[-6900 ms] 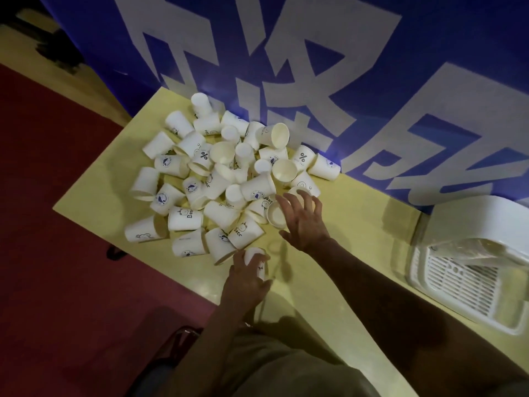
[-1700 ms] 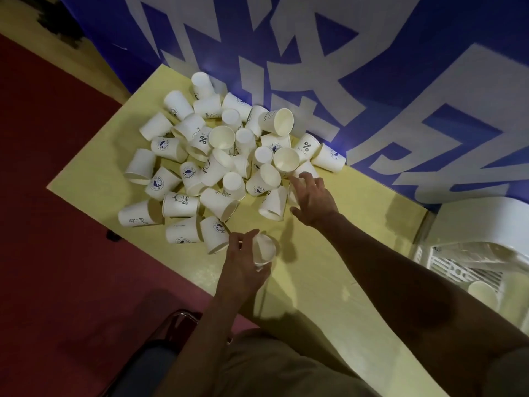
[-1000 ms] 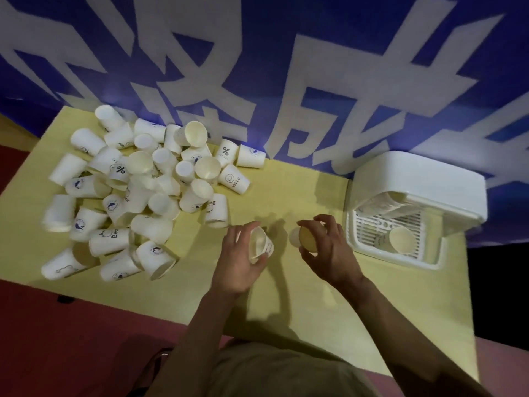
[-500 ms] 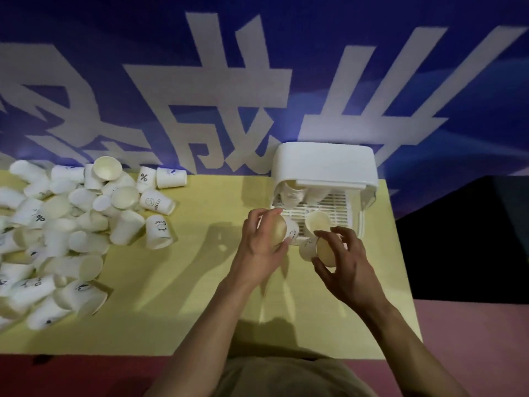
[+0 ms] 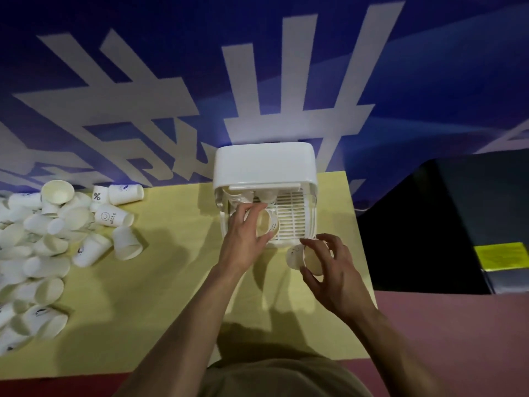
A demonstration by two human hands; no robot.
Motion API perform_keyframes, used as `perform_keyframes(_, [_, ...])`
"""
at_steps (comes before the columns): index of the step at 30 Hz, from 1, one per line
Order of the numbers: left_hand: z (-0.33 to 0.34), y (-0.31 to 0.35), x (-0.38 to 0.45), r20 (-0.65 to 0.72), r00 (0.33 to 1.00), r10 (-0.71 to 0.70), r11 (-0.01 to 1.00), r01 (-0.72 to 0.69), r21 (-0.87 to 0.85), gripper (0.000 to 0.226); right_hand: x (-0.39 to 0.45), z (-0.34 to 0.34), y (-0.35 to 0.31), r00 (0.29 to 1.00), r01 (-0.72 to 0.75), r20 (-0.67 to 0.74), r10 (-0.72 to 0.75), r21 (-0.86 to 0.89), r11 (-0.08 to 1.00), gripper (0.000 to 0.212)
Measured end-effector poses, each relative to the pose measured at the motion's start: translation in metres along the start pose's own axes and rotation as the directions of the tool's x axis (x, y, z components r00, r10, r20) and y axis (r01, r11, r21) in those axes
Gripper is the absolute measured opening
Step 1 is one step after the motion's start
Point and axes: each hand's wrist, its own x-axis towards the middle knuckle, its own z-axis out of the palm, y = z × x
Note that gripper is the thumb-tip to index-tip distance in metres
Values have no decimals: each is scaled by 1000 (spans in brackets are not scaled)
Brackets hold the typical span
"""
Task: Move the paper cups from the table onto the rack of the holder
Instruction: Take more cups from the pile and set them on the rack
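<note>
Your left hand (image 5: 245, 235) is gripping a paper cup (image 5: 267, 226) over the holder's (image 5: 264, 164) slatted rack (image 5: 290, 219); your right hand (image 5: 329, 266) is pinching another cup (image 5: 303, 257) just near of it (light, thin-walled, easily crushed), so you are probably best holding by the stiffer rim.

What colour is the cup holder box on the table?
White all over, with a slatted white rack inside; the cup holder shows clearly in the head view.
</note>
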Motion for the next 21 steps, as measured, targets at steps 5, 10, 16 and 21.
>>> perform_keyframes(5, [17, 0, 14, 70, 996, -63, 996, 58, 68, 71, 14, -10, 18, 1000, -4, 6, 4, 17, 1000, 56])
perform_keyframes(10, [39, -9, 26, 179, 973, -146, 983, 122, 135, 73, 30, -17, 30, 1000, -13, 2, 13, 41, 999, 58])
perform_keyframes(16, [59, -15, 38, 270, 941, -203, 973, 165, 160, 76, 46, -18, 37, 1000, -28, 7, 27, 24, 999, 59])
perform_keyframes(21, [53, -12, 33, 204, 956, -211, 970, 180, 163, 83, 58, -16, 28, 1000, 5, 7, -5, 33, 999, 61])
